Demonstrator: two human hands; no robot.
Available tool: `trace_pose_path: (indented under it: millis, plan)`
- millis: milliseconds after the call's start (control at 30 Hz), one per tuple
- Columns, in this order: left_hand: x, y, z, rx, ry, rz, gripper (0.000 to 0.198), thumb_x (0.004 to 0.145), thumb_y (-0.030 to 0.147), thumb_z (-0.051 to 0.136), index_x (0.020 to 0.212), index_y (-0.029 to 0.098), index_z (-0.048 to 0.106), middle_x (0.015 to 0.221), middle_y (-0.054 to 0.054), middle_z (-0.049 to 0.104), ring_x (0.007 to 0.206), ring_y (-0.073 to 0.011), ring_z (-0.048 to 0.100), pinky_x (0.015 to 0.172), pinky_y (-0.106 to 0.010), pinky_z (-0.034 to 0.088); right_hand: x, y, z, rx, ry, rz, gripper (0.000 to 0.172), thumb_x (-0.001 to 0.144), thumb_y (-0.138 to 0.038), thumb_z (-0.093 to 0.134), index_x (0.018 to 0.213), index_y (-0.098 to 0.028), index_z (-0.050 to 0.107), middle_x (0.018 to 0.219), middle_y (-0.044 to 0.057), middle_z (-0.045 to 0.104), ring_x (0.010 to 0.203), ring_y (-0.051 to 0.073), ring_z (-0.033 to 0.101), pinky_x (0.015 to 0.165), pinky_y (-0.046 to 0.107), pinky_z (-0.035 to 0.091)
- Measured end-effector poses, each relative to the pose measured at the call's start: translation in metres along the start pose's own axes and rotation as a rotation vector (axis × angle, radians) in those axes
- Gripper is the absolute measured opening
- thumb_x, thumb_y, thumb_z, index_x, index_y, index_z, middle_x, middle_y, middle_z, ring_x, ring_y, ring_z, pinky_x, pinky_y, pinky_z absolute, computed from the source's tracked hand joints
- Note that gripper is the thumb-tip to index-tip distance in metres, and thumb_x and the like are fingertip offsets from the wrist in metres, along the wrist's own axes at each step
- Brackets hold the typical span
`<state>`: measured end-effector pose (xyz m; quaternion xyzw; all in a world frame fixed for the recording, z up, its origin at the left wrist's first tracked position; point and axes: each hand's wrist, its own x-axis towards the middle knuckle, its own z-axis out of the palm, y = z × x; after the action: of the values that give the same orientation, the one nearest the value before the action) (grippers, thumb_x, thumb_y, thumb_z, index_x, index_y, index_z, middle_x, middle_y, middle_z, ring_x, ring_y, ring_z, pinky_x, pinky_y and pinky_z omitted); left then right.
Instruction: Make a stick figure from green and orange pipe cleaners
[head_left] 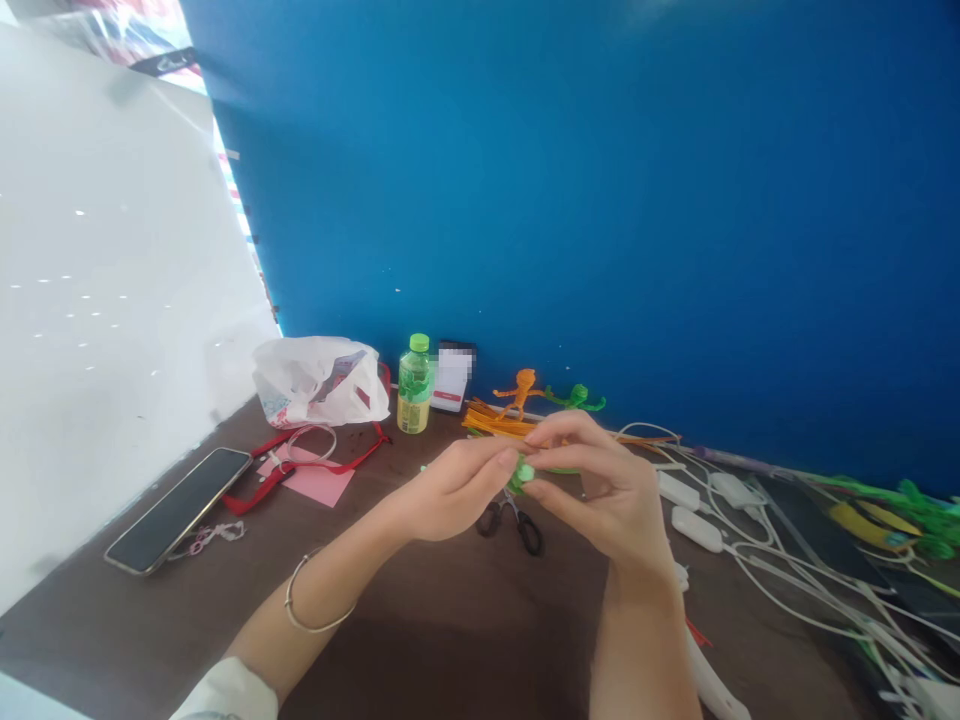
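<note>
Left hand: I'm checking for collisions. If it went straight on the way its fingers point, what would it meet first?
The left hand points right: first the small green piece at its fingertips, then probably the right hand.

I'm standing in a partitioned work booth set up for crafts: blue divider wall (600, 200) behind a brown desk (450, 620), pipe-cleaner figures (523, 390), scissors (512, 507) and tangled charger cables (795, 600).
</note>
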<state>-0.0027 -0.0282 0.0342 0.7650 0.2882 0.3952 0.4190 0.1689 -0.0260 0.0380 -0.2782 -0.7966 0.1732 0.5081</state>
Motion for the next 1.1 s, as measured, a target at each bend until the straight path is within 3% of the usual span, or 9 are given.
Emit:
trace_pose_path:
  millis: [633,867,1100]
  plan:
    - [-0.0056,0.0021,0.0054,-0.106,0.028,-0.056,0.039,0.088,0.04,0.024,0.082,0.016,0.055,0.074,-0.003,0.052,0.07,-0.0129,0.043,0.067,-0.025,0.037,0.0015,0.0016,0.0034,0.116,-0.007,-0.001,0.021,0.066,-0.011,0.065,0.079,-0.027,0.065,0.086,0.003,0.056,0.08,0.018,0.053,0.068,0.033,0.045]
    - [-0.0037,0.0004,0.0019,-0.222,-0.072,-0.083,0.04,0.088,0.041,0.025,0.076,0.014,0.051,0.066,0.0,0.04,0.058,-0.0091,0.032,0.054,-0.023,0.03,0.0015,0.0036,0.0054,0.176,-0.02,0.002,0.015,0.067,-0.016,0.065,0.078,-0.026,0.065,0.085,0.004,0.056,0.079,0.018,0.053,0.065,0.032,0.045]
    - [-0.0022,0.0022,0.0031,-0.278,-0.104,-0.103,0.043,0.087,0.044,0.025,0.073,0.013,0.051,0.067,0.0,0.039,0.057,-0.0088,0.031,0.053,-0.024,0.028,0.0013,0.0027,0.0049,0.205,-0.034,0.004,0.019,0.066,-0.013,0.065,0.079,-0.027,0.065,0.087,0.004,0.055,0.08,0.018,0.052,0.063,0.031,0.044]
